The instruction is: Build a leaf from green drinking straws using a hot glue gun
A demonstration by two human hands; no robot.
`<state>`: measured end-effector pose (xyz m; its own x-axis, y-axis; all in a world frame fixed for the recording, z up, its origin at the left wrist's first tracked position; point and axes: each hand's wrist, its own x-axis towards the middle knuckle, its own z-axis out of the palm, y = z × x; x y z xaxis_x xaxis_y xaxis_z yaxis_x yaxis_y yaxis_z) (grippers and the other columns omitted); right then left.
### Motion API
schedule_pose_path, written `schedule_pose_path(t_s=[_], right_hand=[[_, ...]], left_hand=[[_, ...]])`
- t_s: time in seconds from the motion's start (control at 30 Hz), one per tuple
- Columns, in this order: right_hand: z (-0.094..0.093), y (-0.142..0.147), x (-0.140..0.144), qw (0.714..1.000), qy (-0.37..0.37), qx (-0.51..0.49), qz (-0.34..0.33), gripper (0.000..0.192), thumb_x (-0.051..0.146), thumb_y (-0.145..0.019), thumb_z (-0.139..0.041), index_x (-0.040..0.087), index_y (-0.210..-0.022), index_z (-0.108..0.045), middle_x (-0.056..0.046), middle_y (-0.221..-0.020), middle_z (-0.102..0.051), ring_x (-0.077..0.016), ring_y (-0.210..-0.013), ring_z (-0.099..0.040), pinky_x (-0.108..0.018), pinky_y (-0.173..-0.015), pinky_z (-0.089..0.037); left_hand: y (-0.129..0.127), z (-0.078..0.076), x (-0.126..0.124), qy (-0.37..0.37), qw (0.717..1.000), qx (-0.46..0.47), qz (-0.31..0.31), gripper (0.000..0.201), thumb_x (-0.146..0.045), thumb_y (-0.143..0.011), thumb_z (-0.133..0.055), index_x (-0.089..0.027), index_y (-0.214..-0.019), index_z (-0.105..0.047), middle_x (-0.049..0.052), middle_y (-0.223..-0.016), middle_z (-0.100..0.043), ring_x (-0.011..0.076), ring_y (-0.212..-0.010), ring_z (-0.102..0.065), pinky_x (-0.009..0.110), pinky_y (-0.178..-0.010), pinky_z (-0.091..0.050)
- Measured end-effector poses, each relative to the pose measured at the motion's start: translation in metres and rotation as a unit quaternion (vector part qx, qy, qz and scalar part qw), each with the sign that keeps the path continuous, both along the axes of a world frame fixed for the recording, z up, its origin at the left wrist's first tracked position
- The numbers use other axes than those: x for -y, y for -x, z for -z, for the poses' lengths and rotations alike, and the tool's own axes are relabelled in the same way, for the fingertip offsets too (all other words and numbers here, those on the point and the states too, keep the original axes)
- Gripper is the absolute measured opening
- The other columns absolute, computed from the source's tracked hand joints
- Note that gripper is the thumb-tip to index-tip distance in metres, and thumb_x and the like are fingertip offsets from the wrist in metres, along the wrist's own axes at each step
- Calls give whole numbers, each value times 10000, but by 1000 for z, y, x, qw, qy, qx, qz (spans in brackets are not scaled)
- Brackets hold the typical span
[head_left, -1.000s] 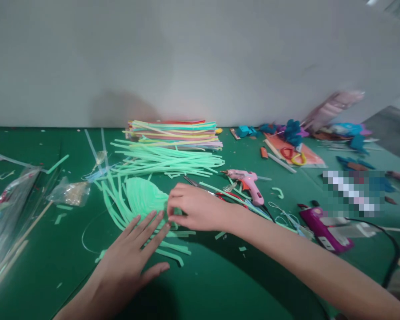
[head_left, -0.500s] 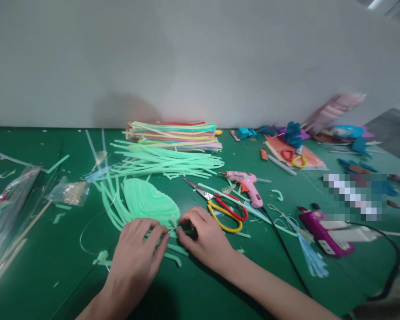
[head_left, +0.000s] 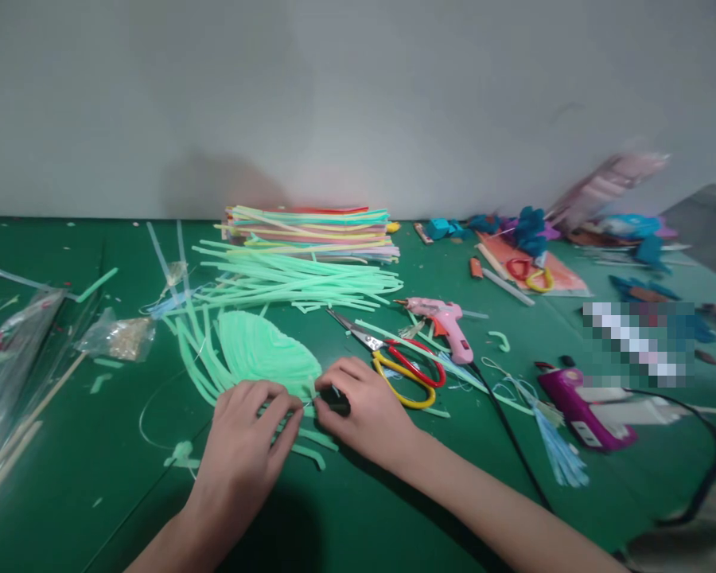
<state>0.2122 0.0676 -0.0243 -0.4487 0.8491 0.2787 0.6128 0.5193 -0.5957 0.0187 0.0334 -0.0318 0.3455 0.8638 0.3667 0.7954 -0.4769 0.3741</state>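
Your left hand [head_left: 244, 446] has curled from flat to pinching, fingertips on the near tip of the green leaf-shaped strip piece [head_left: 262, 358] just beyond it on the table [head_left: 65, 477]. Your right hand [head_left: 363, 406], touching tips with the left, pulled in from further out and now closes on a small dark object [head_left: 334, 400]; what it is, can't tell. Scissors [head_left: 394, 362] uncovered just right of it, pink glue gun [head_left: 445, 322] beyond. Looks like fine work at the leaf tip.

Single head view, looking forward-down across green table [head_left: 394, 517], close, facing wall [head_left: 358, 95].
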Motion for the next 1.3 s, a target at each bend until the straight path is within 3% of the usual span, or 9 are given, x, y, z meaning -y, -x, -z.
schedule_pose_path(t_s=[0.4, 0.57, 0.67, 0.8, 1.03, 1.2, 1.3], right_hand=[[-2, 1, -1, 1000, 11, 3, 11, 52, 147, -810, -632, 189, -841, -630, -42, -857, -644, -198, -851, -589, -316, -763, -465], [-2, 2, -1, 1000, 10, -3, 15, 52, 139, -810, -629, 191, -813, -635, -34, -834, -642, -186, -826, -595, -306, -752, -464], [-2, 3, -1, 1000, 3, -9, 19, 63, 125, -803, -631, 187, -804, -640, -30, -821, -642, -181, -811, -597, -304, -750, -468], [0, 2, 0, 1000, -6, -23, 20, 63, 136, -822, -631, 192, -833, -658, -31, -833, -659, -181, -818, -604, -305, -761, -483], [1, -8, 23, 994, -104, -8, 10, 194, 138, -900, -563, 163, -1050, -683, -85, -929, -683, -200, -853, -566, -355, -796, -500], [-3, -6, 38, 994, -108, 19, 1, 241, 187, -884, -592, 137, -1096, -692, -118, -961, -663, -230, -874, -556, -379, -777, -513], [-3, -2, 33, 995, -95, -23, 20, 190, 180, -891, -591, 156, -1050, -692, -98, -924, -652, -211, -862, -572, -358, -782, -513]], left_hand=[[2, 0, -2, 4, 1000, 2, 9, 143, -235, -941, -537, -231, -910, -676, 34, -873, -656, 226, -835, -583, 393, -772, -393], [1, -4, 3, -42, 997, -53, 20, 155, -175, -939, -525, -190, -933, -679, 83, -951, -685, 258, -886, -611, 430, -810, -431], [3, -5, 6, -96, 988, -104, 54, 233, -164, -937, -524, -122, -1121, -660, 149, -1179, -686, 306, -1101, -609, 479, -975, -410], [8, 0, 5, -112, 979, -147, 87, 474, -334, -961, -509, -82, -1363, -521, 152, -1372, -605, 316, -1298, -522, 465, -1092, -342], [9, 5, 6, -116, 976, -165, 87, 543, -461, -966, -466, -104, -1371, -527, 143, -1392, -586, 313, -1276, -555, 470, -1091, -366], [10, 8, 6, -109, 979, -152, 85, 525, -432, -970, -467, -110, -1380, -520, 143, -1411, -566, 314, -1304, -529, 486, -1111, -352], [12, 9, 5, -91, 982, -139, 87, 511, -422, -980, -449, -126, -1393, -507, 130, -1408, -573, 298, -1307, -529, 474, -1123, -346]])
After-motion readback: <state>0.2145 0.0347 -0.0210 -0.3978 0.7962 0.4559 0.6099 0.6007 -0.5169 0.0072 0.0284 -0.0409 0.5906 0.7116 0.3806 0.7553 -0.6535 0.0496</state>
